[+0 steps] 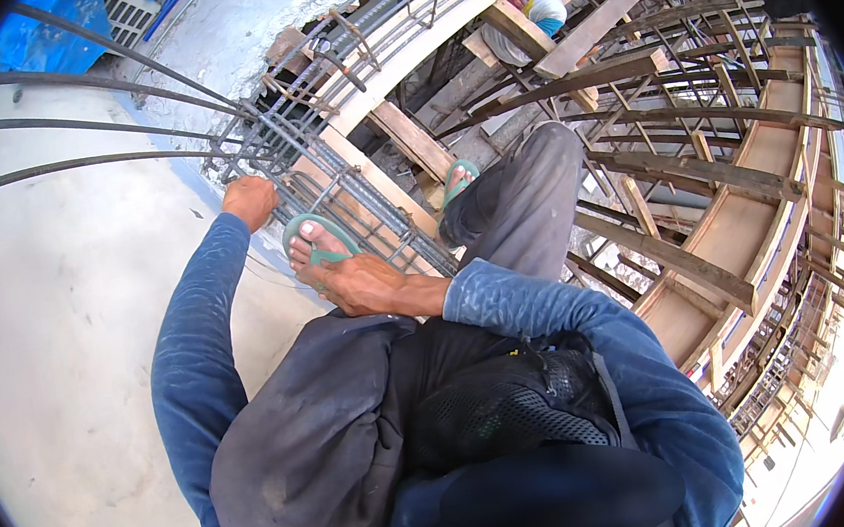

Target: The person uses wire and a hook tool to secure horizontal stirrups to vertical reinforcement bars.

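My left hand (pixel 251 201) is closed in a fist at the side of the steel rebar cage (pixel 355 191), just below the joint where several bars cross. What its fingers grip, if anything, is hidden. My right hand (pixel 356 283) is beside my foot in a green flip-flop (pixel 337 233), its fingers bent down and mostly out of sight. Whether it holds something I cannot tell. The cage runs diagonally along a wooden formwork board (pixel 339 135). My other foot, in a green flip-flop (pixel 469 168), rests farther right among the timbers.
Long bent rebars (pixel 78 120) reach out from the joint to the left, over a pale wall surface (pixel 53 296). Timber beams (pixel 662 252) and gaps between them lie to the right. Another person (pixel 540 7) is below the far timbers. A blue sheet (pixel 51 35) lies far left.
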A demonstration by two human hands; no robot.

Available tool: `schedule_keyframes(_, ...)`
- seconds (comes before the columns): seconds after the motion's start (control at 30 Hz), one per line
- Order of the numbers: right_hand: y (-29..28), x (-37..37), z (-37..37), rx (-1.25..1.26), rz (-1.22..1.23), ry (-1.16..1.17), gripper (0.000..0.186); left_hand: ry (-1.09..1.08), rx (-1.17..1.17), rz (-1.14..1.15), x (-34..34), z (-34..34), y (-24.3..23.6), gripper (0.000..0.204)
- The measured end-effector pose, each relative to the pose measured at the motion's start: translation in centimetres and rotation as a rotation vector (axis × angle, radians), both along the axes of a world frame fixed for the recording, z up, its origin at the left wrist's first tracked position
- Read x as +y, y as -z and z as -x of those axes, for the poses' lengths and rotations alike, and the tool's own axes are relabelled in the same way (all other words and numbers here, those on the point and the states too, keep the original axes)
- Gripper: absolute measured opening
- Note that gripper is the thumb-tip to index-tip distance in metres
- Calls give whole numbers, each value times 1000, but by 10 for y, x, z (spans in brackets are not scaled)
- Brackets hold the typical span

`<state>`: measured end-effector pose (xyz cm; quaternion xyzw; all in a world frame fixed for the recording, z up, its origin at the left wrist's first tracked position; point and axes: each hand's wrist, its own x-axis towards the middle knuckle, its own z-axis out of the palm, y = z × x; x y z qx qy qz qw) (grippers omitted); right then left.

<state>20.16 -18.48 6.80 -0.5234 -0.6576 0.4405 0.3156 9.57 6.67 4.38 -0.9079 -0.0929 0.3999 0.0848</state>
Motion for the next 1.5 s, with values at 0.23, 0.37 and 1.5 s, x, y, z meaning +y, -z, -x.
schedule_keyframes(0.23, -8, -2, 1, 44, -38, 74, 32, -655, -285, -23, 15, 23, -2, 32)
schedule_keyframes(0.37, -6, 1, -3, -51, 89, -62, 44, -1326, -403, 104, 15, 22, -19, 55)
schedule_keyframes(1.5, 121, 187, -174, -471, 71, 693, 80, -340, -467, 154, -30, 18, -9, 12)
